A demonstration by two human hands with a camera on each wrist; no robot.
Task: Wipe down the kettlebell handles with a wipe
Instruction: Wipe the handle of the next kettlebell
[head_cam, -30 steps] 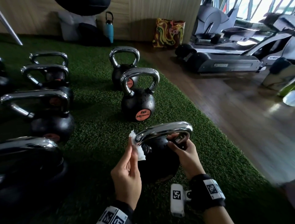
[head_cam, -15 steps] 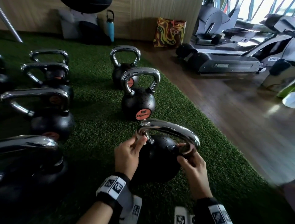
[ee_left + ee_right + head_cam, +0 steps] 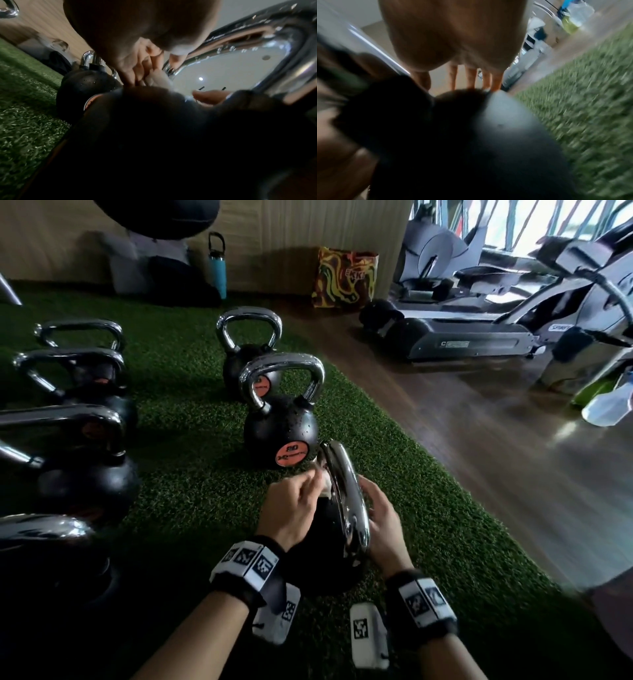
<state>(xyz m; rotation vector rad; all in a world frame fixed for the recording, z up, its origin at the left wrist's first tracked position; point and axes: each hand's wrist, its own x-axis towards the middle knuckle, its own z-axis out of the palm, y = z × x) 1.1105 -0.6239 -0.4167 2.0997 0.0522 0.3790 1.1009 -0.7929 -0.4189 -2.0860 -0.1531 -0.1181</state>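
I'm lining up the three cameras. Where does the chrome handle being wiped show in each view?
Head: handle at lower centre, seen edge-on between the left hand and right hand.
Left wrist: a bright loop at upper right.
Right wrist: too blurred to tell.
Shared landmark: green turf.

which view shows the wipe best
The left wrist view: the white wipe sits pinched in the left hand against the chrome handle. The head view shows only a white sliver beside the handle. The right wrist view doesn't show it.
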